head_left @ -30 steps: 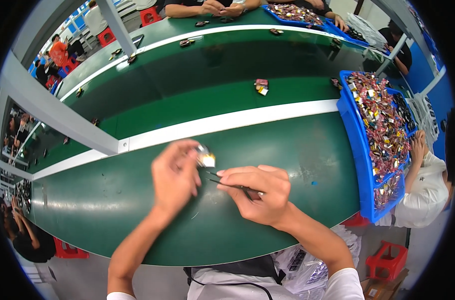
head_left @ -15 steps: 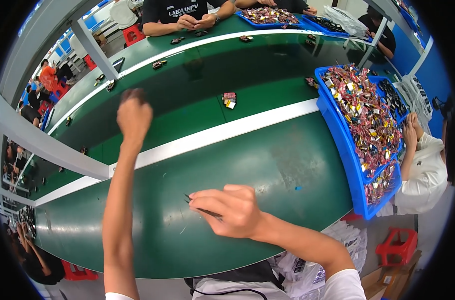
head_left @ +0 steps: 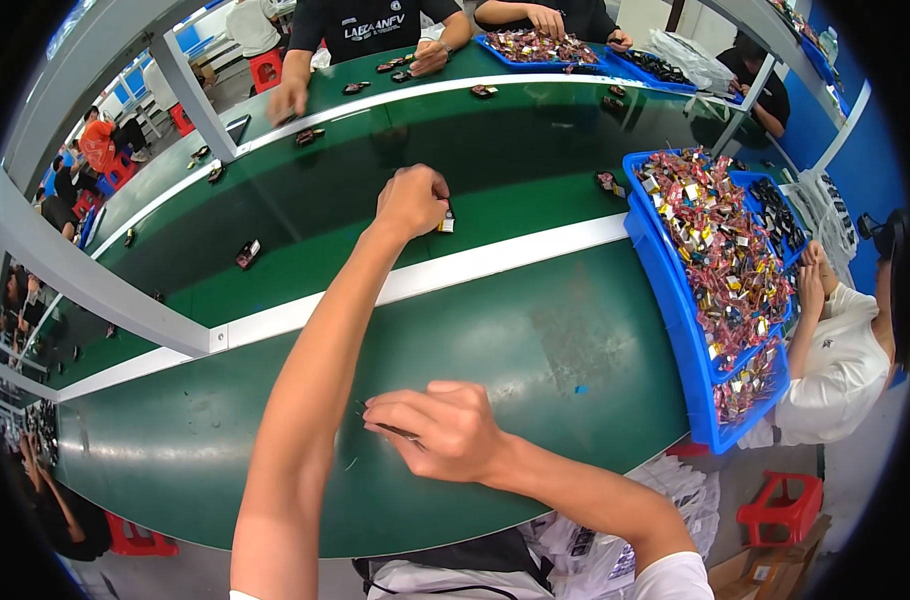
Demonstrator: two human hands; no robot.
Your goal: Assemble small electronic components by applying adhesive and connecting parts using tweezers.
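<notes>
My left hand (head_left: 412,203) reaches over the dark green belt (head_left: 335,215), its fingers bent down onto a small electronic part (head_left: 447,222). A white and yellow block shows on that part; my fingers cover the rest. Farther left on the belt lies another small dark assembly (head_left: 247,254) with a pale end. Above the near green table (head_left: 535,340), my right hand (head_left: 440,430) is closed around dark tweezers (head_left: 400,433). Their thin tips point left, and nothing shows between them.
A blue bin (head_left: 675,340) heaped with small wired parts stands at the right, by a co-worker in white (head_left: 835,340). A white rail (head_left: 515,248) divides belt and table. Grey frame posts (head_left: 190,95) rise at the left. Across the belt, other people handle parts.
My left hand has swung right, onto the part on the belt. A dark assembly now lies where that hand was. A co-worker opposite has stretched an arm toward the belt.
</notes>
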